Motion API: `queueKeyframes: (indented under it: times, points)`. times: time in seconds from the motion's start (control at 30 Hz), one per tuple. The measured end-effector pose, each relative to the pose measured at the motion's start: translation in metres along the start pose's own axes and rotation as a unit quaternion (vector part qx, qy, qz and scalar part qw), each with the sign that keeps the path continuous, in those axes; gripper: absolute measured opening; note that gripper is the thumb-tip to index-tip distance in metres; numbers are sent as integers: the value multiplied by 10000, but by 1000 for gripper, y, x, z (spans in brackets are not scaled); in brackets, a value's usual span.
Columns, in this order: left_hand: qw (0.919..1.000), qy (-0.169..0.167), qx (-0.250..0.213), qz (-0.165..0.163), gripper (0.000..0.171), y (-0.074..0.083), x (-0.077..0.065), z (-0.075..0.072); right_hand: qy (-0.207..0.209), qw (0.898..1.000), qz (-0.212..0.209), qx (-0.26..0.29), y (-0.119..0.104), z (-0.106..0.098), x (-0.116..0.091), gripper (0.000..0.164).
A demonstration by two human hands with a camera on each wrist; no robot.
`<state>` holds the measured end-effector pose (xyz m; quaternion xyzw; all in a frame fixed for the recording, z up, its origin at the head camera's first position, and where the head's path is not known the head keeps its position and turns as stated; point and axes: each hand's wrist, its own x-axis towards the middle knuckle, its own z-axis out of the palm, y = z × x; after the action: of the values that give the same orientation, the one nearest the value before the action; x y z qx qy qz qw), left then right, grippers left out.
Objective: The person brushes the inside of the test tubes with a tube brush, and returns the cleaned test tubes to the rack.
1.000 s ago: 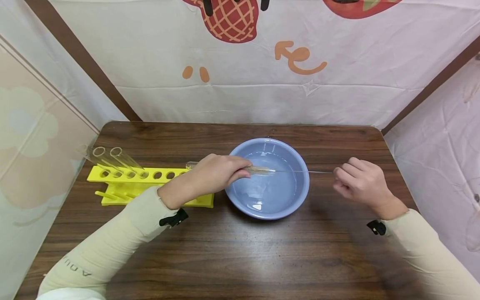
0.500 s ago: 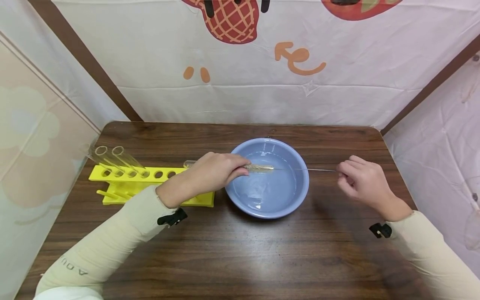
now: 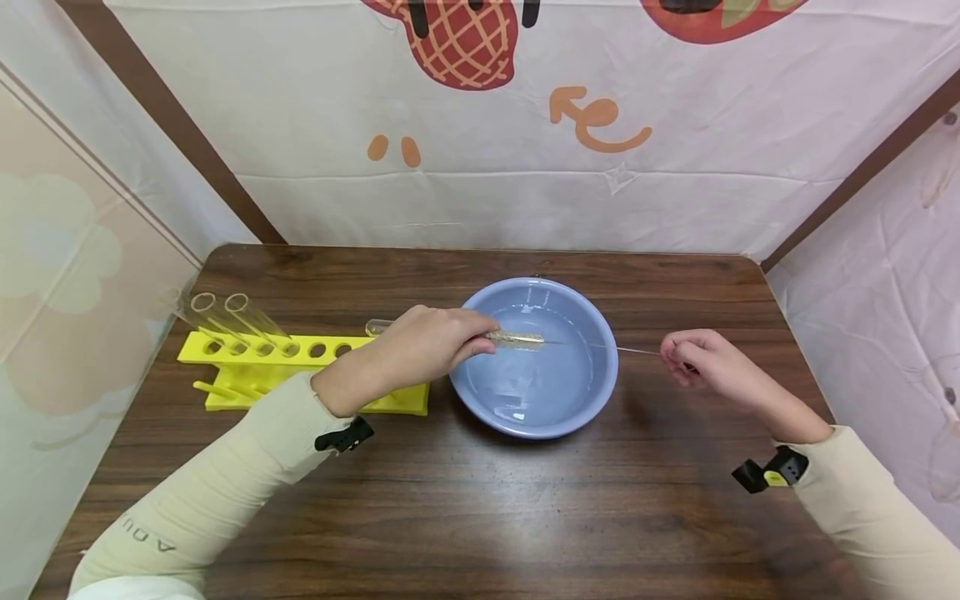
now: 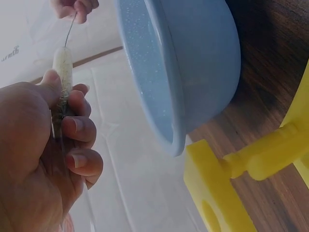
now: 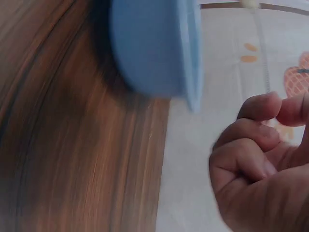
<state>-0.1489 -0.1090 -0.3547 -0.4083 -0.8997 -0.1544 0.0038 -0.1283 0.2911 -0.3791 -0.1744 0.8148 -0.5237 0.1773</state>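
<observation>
Over the blue basin [image 3: 536, 430] with water in it, my left hand [image 3: 427, 340] grips a clear glass test tube [image 4: 63, 60] lying nearly level. The tube's rounded end pokes out to the left behind the hand, and its mouth points right. Inside the mouth sit the pale bristles of a test tube brush [image 3: 517, 338]. From them a thin twisted wire handle [image 3: 637, 351] runs right, past the basin's rim. My right hand [image 3: 701, 360] pinches the wire's end between thumb and curled forefinger, as the right wrist view also shows. The fingers of my left hand hide the tube's middle.
A yellow test tube rack [image 3: 292, 352] stands left of the basin, partly behind my left forearm. Several clear tubes [image 3: 258, 319] lean in its left holes. The brown wooden table [image 3: 480, 517] ends at a printed cloth backdrop [image 3: 517, 208].
My right hand first shifts slightly right, then comes back left and a little lower, its wrist turning, with the wire still pinched. My left hand and the tube stay nearly in place.
</observation>
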Motion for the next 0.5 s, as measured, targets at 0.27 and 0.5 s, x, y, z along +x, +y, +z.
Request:
queueKeyframes:
  times: [0.27,0.5]
  points:
    - [9999,-35,-87,-70,30,-3,-1,0,368,9979,-284,449,-3,-6,-2,35]
    - [9999,-83,-57,-133,31,-4,-1,-1,990,9883,-940,-680,3,-12,-9,25]
